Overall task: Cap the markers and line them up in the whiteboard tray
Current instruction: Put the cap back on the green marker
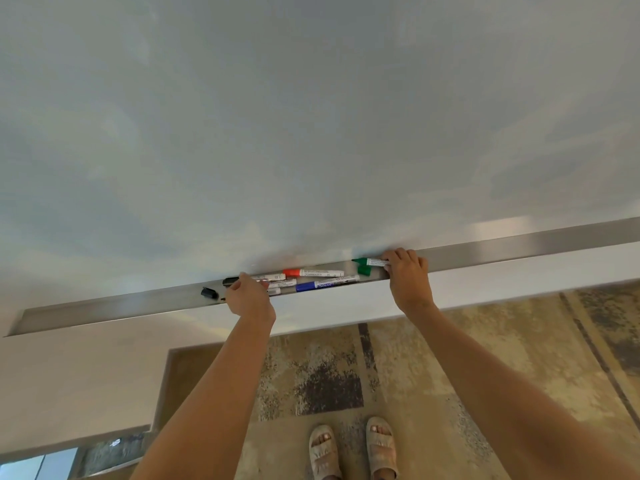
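Observation:
A long metal whiteboard tray point(519, 245) runs across the view below the whiteboard point(311, 116). My right hand point(407, 271) grips an uncapped green marker point(370, 261), tip pointing left. Its green cap point(364, 270) lies loose in the tray just below the tip. A capped red marker point(311, 273) and a capped blue marker point(322, 285) lie in the tray's middle. My left hand point(247, 296) closes on a black marker point(230, 280) among other white-barrelled markers point(282, 284). A loose black cap point(209, 293) rests left of that hand.
Below the tray is a white wall band point(104, 358). A patterned rug point(433, 375) covers the floor, where the person's sandalled feet point(353, 448) stand. The tray stretches bare to the left and right of the markers.

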